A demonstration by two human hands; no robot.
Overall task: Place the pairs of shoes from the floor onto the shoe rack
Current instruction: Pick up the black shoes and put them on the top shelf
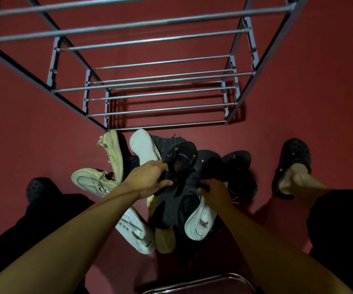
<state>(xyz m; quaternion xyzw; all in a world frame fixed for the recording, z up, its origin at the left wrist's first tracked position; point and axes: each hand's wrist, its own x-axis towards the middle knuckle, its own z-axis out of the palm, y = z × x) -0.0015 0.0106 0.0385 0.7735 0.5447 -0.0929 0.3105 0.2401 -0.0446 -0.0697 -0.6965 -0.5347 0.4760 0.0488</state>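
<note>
Left hand (148, 179) fingers curl round a black fabric sneaker with orange marks (179, 160); right hand (214, 190) grips another dark shoe (184, 206) beside it, atop the floor pile before the bare grey metal shoe rack (160, 90).

Smooth, faintly shiny metal bars on the shoe rack (162, 77). Matt dark red floor (22, 128). Knitted cloth on the pale sneaker (113, 151); ridged white rubber sole (143, 148) at 12 o'clock. Matt black perforated clog (294, 158).
</note>
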